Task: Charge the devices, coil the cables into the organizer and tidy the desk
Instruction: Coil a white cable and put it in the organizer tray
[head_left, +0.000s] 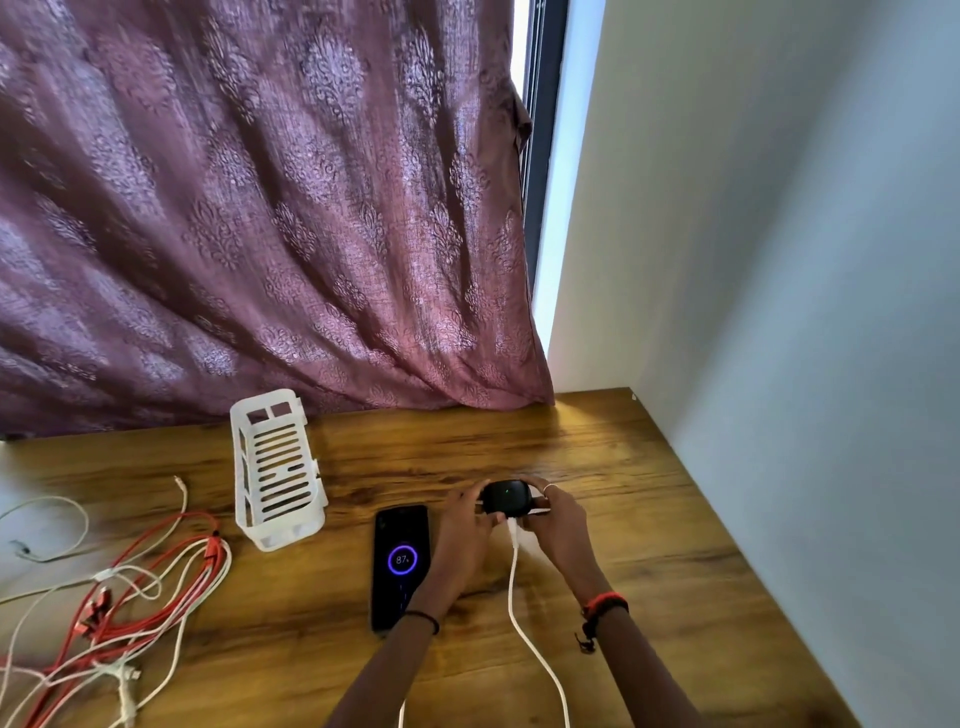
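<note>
A small black case with a tiny green light on its top sits on the wooden desk, held between both hands. The left hand curls around its left side, fingers bent and thumb pressed to the near edge. The right hand closes on the right side, a ring on one finger, its fingertips pinching at the white plug that meets the case's near edge. From that plug a white cable runs down between the two forearms and off the bottom of the view.

Just left of the left hand, touching or nearly touching its wrist, a black phone lies flat on the desk, screen up, showing a purple ring with 87 inside. A dark band circles the left wrist; a red and black thread band circles the right.

Farther left of the hands stands a white slotted organizer, tipped back a little, with nothing visible inside it. Well to the left of that, a loose tangle of red and white cables sprawls over the desk towards the near-left corner, none of them coiled.

Beyond the hands a mauve patterned curtain hangs down to the back edge of the desk. To the right of the hands a plain pale wall borders the desk.
</note>
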